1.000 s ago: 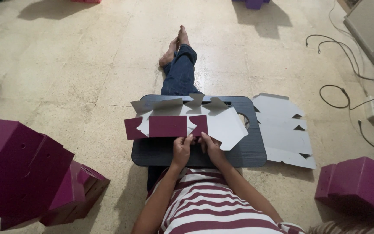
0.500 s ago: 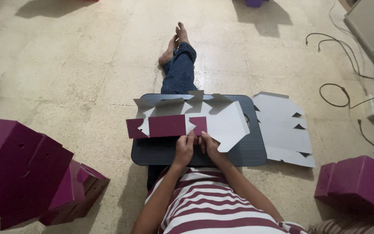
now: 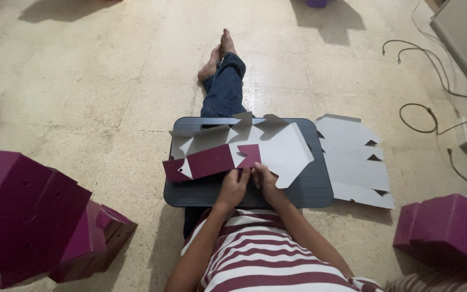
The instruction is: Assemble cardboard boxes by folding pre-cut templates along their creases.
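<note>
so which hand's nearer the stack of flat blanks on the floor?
Right. The right hand is on the carton edge, on the side towards the flat blanks; the left hand sits beside it, farther away.

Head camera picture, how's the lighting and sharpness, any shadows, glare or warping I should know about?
Head view: soft indoor light, no harsh glare; dim shadows fall on the floor at the top edge. The left hand, right hand and the maroon-and-white cardboard box blank read fairly sharp. Wide-angle warping stretches the folded maroon boxes at the frame's left edge.
</note>
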